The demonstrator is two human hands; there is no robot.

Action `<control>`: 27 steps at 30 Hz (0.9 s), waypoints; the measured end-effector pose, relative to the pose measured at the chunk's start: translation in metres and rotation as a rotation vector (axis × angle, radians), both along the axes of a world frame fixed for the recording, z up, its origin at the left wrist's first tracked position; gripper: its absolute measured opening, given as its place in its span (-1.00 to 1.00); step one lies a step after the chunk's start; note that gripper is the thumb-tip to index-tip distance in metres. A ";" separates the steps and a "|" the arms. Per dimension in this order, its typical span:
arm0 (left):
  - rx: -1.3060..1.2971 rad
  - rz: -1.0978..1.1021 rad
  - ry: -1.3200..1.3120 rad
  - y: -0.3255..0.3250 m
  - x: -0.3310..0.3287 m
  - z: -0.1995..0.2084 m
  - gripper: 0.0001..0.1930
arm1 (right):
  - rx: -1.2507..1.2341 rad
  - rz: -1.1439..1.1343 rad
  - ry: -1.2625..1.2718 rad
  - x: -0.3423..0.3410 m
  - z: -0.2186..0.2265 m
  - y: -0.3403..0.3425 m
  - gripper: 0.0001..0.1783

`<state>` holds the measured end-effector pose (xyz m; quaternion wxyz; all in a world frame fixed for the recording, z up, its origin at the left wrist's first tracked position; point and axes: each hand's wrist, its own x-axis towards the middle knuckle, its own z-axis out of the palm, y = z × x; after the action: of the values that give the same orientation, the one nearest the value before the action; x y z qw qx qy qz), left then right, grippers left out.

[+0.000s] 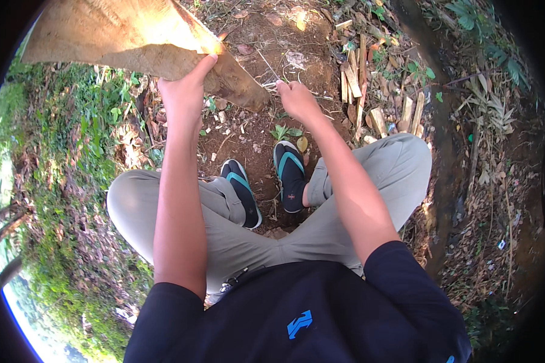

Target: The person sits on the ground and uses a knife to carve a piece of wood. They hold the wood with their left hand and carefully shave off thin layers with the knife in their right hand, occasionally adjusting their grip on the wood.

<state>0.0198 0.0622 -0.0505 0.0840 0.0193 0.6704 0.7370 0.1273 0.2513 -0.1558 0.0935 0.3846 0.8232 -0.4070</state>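
A large, flat piece of brown wood [127,36] with a pointed lower end slants across the upper left, partly in bright sunlight. My left hand [184,94] grips its near edge, thumb on the upper face and fingers hidden behind. To the right of the wood's tip, my right hand [298,101] is closed around the end of a thin, straight, dark sliver [266,63] pointing up and left. From here I cannot make out whether that is a stick, a wire or a narrow blade. The sliver appears apart from the wood.
Below my hands are my feet in dark sandals with teal straps [292,158], on brown soil scattered with chips. Several split wood pieces [352,75] lie to the right, and more short ones [406,115] beside my right knee. Green plants [85,133] and dry leaves cover the left.
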 end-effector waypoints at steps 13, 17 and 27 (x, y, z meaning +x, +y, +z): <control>0.255 -0.218 0.075 0.003 -0.024 -0.039 -0.67 | -0.316 -0.042 -0.090 0.037 -0.024 0.010 -0.62; 0.621 -0.037 -0.015 0.016 -0.027 -0.050 -0.75 | -0.722 -0.524 -0.009 0.031 -0.052 -0.031 -0.66; 0.215 0.103 0.050 0.000 -0.020 -0.028 -0.86 | -0.984 -0.519 0.066 0.018 -0.072 -0.035 -0.63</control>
<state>-0.0006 0.0621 -0.0783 0.0266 0.0122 0.5895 0.8072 0.1458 0.2160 -0.2273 0.1329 0.4725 0.4169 -0.7651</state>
